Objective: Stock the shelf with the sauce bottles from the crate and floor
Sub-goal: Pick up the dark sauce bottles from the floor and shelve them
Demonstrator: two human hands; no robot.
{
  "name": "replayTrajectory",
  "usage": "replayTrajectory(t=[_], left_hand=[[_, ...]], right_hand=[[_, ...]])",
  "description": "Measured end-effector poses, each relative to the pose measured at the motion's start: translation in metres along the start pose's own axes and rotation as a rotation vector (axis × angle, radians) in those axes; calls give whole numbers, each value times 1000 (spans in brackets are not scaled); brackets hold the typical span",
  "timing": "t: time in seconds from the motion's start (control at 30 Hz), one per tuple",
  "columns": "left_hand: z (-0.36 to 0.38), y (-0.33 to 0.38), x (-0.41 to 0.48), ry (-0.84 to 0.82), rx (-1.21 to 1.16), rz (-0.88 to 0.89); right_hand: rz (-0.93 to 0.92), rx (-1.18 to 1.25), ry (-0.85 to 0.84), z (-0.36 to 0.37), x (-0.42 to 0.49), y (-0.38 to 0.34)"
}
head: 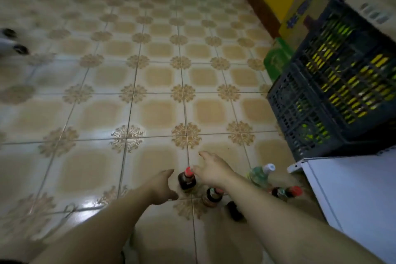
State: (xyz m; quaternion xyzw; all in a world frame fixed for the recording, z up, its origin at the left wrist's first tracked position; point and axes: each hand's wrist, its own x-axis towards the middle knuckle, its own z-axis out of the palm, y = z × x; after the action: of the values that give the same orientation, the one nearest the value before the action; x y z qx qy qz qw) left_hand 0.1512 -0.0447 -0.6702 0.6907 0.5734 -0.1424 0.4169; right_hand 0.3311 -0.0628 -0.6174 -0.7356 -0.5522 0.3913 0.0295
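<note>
Both hands seen open, nothing gripped. Left hand (163, 186) stretched just left of upright red-capped sauce bottle (186, 180) on tiled floor (150, 83). Right hand (212, 170) spread just right of it, thumb by cap. Second sauce bottle (212, 197), clear bottle (260, 175) and tipped bottle (287, 192) grouped near right. Dark crate (342, 83) seen far right.

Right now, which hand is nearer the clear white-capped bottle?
Right. The right hand sits just left of the white-capped bottle; the left hand is farther left, beyond a red-capped bottle.
</note>
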Motion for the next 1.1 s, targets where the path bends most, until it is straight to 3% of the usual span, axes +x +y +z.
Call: replayTrajectory(t=[0.23,0.37,0.57,0.67,0.93,1.1], left_hand=[[45,-24,89,-85,-198,-10],[60,-26,110,-103,-280,47],[50,-21,104,-114,-194,73],[23,-7,79,-52,-182,146],[-79,65,-56,129,-542,586],[-121,113,-167,125,-825,732]], right_hand=[[-5,-111,-152,73,74,36],[-26,-76,-107,88,91,42],[-58,57,66,75,77,34],[-133,188,203,47,48,16],[-370,543,652,-85,-67,-70],[-479,524,562,-153,-158,-112]])
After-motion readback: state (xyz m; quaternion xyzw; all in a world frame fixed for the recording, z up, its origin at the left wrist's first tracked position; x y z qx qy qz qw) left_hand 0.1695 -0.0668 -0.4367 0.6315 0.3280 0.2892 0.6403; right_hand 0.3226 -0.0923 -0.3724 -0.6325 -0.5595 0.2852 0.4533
